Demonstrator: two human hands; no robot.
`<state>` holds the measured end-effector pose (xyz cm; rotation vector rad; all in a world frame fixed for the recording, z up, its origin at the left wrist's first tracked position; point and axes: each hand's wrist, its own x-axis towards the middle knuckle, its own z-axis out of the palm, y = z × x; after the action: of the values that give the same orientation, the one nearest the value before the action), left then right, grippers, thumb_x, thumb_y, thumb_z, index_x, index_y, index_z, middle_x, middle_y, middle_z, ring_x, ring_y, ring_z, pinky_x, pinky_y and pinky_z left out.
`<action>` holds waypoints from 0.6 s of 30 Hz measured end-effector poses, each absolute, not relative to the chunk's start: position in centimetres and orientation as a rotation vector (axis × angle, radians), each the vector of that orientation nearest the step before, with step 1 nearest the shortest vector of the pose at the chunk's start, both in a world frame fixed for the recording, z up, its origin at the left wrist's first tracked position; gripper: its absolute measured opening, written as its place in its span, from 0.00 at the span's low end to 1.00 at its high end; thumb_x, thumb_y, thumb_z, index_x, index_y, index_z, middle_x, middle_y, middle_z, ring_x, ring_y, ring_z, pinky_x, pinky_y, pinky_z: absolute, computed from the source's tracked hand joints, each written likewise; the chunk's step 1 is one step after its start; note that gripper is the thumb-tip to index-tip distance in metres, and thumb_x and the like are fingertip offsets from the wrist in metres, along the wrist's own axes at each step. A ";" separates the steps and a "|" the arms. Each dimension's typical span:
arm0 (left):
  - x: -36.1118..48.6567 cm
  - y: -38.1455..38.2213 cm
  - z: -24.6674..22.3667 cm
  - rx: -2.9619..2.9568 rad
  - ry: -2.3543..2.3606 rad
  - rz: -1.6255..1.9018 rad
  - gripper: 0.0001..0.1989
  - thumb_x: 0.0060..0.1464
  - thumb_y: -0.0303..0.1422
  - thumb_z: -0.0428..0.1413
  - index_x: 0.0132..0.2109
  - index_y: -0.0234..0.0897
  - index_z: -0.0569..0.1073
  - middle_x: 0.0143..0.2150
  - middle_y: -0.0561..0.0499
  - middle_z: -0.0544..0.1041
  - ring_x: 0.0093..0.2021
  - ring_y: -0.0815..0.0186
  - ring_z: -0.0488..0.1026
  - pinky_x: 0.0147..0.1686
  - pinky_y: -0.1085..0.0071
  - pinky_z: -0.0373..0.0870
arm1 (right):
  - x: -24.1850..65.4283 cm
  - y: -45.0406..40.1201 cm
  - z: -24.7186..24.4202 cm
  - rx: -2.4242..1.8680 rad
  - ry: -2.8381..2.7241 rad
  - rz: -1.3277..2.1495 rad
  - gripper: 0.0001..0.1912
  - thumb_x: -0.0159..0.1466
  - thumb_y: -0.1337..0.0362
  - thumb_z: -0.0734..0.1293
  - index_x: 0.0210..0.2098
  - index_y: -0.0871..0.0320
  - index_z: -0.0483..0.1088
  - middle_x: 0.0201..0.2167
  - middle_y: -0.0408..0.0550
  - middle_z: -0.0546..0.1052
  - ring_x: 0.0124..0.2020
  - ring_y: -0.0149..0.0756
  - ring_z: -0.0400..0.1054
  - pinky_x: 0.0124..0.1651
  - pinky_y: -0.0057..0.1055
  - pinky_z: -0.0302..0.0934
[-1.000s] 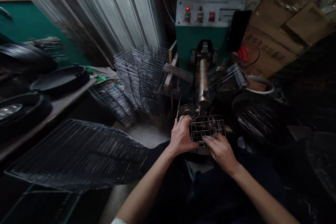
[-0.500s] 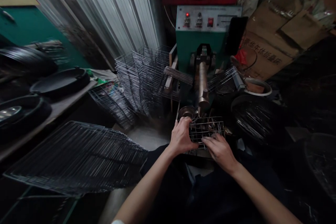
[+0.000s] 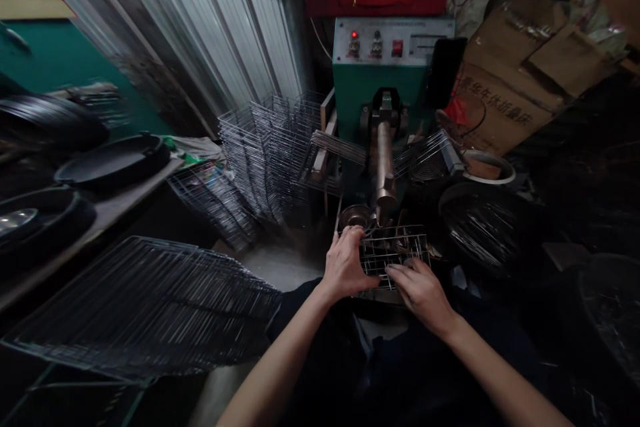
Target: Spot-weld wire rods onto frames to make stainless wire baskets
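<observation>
A small wire rack (image 3: 395, 241) lies under the pointed tip of a metal cylinder (image 3: 385, 163) on a green machine (image 3: 380, 77). My left hand (image 3: 346, 265) grips the rack's left side, fingers at the far edge and thumb along the near edge. On the right, my right hand (image 3: 421, 290) is closed at the rack's near right part, its fingertips on the wires. A round metal dish (image 3: 356, 215) sits just beyond my left fingers.
Stacked wire grids (image 3: 270, 153) stand left of the machine, and a large grid stack (image 3: 150, 310) lies nearer. Round black pans (image 3: 113, 160) rest at the left. A dark tub (image 3: 483, 227) of wires is at the right, before a cardboard box (image 3: 500, 107).
The whole view has tilted slightly, so the machine appears a little lower. Both hands keep nearly the same hold on the rack.
</observation>
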<state>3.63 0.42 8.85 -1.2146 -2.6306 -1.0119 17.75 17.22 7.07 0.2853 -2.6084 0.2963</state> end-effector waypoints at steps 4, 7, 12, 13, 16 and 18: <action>2.9 0.9 9.0 -1.211 -2.617 -1.011 0.43 0.31 0.40 0.68 0.55 0.43 0.58 0.59 0.45 0.70 0.61 0.50 0.68 0.68 0.46 0.53 | 17.0 17.8 6.9 0.280 -2.604 0.276 0.16 0.69 0.73 0.62 0.53 0.58 0.74 0.47 0.53 0.80 0.46 0.46 0.70 0.48 0.42 0.67; 2.1 1.3 9.2 -1.183 -2.634 -0.988 0.43 0.31 0.41 0.68 0.55 0.43 0.58 0.58 0.45 0.70 0.59 0.50 0.69 0.67 0.46 0.54 | 16.0 18.4 7.0 0.279 -2.603 0.268 0.17 0.68 0.73 0.63 0.53 0.57 0.74 0.48 0.53 0.80 0.45 0.44 0.71 0.49 0.42 0.67; 1.3 1.6 9.3 -1.154 -2.650 -0.984 0.44 0.31 0.40 0.68 0.55 0.44 0.58 0.56 0.48 0.70 0.56 0.51 0.71 0.67 0.46 0.55 | 14.9 18.9 7.3 0.294 -2.625 0.265 0.18 0.67 0.74 0.63 0.53 0.55 0.74 0.49 0.52 0.80 0.47 0.44 0.72 0.53 0.43 0.65; 1.3 1.6 9.2 -1.154 -2.645 -0.981 0.44 0.31 0.41 0.68 0.56 0.44 0.58 0.55 0.48 0.71 0.56 0.51 0.71 0.67 0.46 0.55 | 14.8 18.9 7.4 0.293 -2.633 0.275 0.18 0.67 0.74 0.63 0.53 0.55 0.74 0.49 0.51 0.80 0.47 0.44 0.71 0.53 0.43 0.65; 1.2 1.6 9.1 -1.145 -2.639 -0.963 0.44 0.33 0.43 0.68 0.57 0.44 0.57 0.56 0.47 0.71 0.56 0.51 0.71 0.67 0.45 0.55 | 14.8 18.8 7.7 0.261 -2.659 0.315 0.16 0.68 0.73 0.63 0.52 0.55 0.74 0.47 0.51 0.80 0.46 0.44 0.69 0.51 0.41 0.65; 1.0 1.7 9.1 -1.147 -2.653 -0.941 0.45 0.33 0.44 0.68 0.57 0.43 0.57 0.56 0.47 0.71 0.56 0.51 0.71 0.66 0.45 0.56 | 14.7 18.6 7.9 0.232 -2.671 0.317 0.15 0.69 0.73 0.62 0.52 0.55 0.74 0.47 0.51 0.79 0.46 0.44 0.67 0.50 0.40 0.64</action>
<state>0.98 1.67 9.13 -1.1473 -2.6526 -0.9412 14.66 18.56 7.91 0.2323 -2.6707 0.3165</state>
